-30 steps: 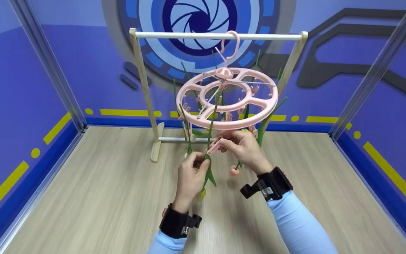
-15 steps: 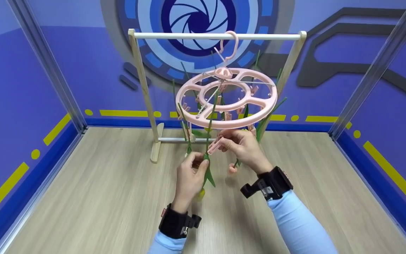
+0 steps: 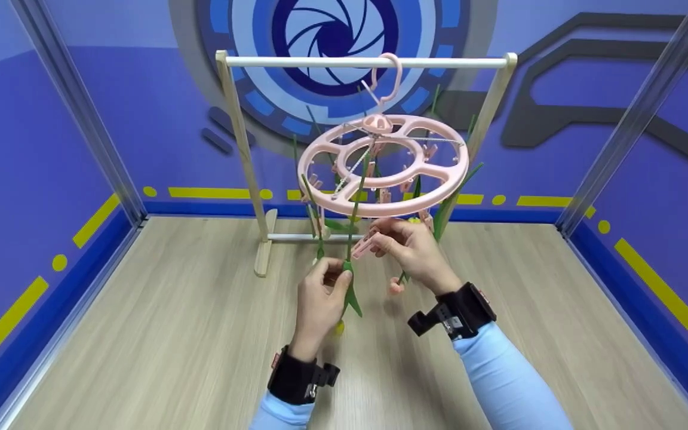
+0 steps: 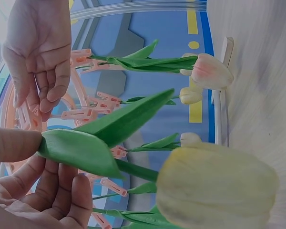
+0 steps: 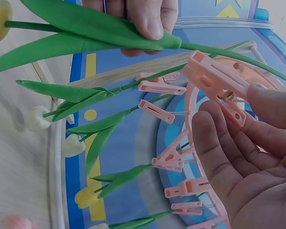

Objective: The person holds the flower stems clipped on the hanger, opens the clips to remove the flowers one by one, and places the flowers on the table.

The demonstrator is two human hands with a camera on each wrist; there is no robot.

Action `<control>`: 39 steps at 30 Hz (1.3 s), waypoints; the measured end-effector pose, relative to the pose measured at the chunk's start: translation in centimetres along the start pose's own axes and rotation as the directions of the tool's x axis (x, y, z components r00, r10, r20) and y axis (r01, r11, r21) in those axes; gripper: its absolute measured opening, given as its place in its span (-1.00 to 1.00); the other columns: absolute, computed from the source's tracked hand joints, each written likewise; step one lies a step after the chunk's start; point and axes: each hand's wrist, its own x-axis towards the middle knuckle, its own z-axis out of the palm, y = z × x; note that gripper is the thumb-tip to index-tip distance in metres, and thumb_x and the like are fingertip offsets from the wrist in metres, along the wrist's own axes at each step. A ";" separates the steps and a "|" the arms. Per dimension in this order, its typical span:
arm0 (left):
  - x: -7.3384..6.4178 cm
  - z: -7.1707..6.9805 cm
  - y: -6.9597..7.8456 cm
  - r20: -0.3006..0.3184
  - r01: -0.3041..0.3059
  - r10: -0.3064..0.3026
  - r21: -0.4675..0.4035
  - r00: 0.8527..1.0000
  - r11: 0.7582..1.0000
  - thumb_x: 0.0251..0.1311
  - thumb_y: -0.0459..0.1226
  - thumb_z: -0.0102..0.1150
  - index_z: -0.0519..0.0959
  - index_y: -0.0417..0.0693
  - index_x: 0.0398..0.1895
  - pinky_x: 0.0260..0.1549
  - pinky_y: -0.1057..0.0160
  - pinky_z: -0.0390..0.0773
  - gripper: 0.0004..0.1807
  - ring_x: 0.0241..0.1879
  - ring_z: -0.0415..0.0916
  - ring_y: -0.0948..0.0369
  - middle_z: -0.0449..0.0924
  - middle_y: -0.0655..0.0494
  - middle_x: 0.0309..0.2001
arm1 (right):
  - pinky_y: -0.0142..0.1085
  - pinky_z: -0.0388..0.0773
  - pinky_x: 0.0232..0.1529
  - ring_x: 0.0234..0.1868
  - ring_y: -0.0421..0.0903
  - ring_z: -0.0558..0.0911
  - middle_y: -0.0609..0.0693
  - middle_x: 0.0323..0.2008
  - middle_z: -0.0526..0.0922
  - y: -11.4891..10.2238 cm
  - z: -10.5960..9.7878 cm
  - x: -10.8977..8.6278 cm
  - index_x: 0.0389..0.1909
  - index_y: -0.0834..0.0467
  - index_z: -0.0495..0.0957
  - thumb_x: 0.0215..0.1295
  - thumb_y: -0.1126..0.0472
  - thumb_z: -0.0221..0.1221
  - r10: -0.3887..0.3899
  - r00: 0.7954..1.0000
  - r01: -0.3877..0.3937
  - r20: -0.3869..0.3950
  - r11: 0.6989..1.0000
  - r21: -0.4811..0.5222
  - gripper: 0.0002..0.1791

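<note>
Between thumb and fingers my left hand (image 3: 320,298) pinches an artificial tulip where its green leaves (image 4: 81,150) meet the stem. Its yellow bloom (image 4: 217,186) points down and the stem rises past the hanger's front rim. Just right of the stem, my right hand (image 3: 412,248) pinches a pink clothespin (image 5: 219,86) by its handle end. The clothespin's tip lies close beside the stem in the right wrist view. Overhead hangs a round pink clip hanger (image 3: 380,210), with more pink clothespins beneath it.
The hanger's hook (image 3: 401,77) sits over the white bar (image 3: 308,61) of a wooden rack. Other tulips hang blooms-down from the clips, including a pink-white one (image 4: 212,71) and a small yellow one (image 5: 88,196). The wood-grain table (image 3: 200,334) meets blue patterned walls behind.
My left hand has shifted slightly left with the tulip, and a small gap now shows between stem and clothespin tip. My right hand has barely moved.
</note>
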 end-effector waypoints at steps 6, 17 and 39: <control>0.0 -0.1 -0.1 0.000 -0.001 0.001 0.008 1.000 1.000 0.34 -0.45 0.25 0.64 -0.23 -0.16 -0.23 0.28 0.54 -0.93 -0.28 0.56 0.16 0.67 -0.01 -0.25 | -0.25 0.69 -0.16 -0.21 -0.11 0.74 0.23 -0.13 0.77 0.2 -0.1 -0.1 0.07 0.38 0.60 0.54 0.31 0.14 0.021 0.999 -0.021 0.025 1.000 -0.003 -0.76; -0.1 -0.6 -0.3 -0.009 -0.021 0.021 0.036 1.000 0.999 0.36 -0.44 0.25 0.63 -0.23 -0.15 -0.22 0.28 0.53 -0.94 -0.26 0.57 0.12 0.67 -0.03 -0.24 | -0.22 0.66 -0.14 -0.14 -0.09 0.70 0.24 -0.01 0.71 0.4 -0.4 -0.3 0.22 0.36 0.53 0.55 0.30 0.13 0.043 0.999 -0.043 0.024 0.999 0.005 -0.67; -1.5 -4.1 0.0 -0.072 -0.080 0.092 0.156 0.993 0.984 0.32 -0.47 0.27 0.64 -0.24 -0.12 -0.18 0.18 0.58 -0.88 -0.22 0.56 0.14 0.65 0.01 -0.23 | -0.36 0.65 -0.18 -0.21 0.04 0.69 0.32 -0.10 0.70 1.2 -1.2 -1.6 0.15 0.44 0.57 0.55 0.35 0.10 0.019 0.999 -0.016 0.040 0.996 -0.083 -0.70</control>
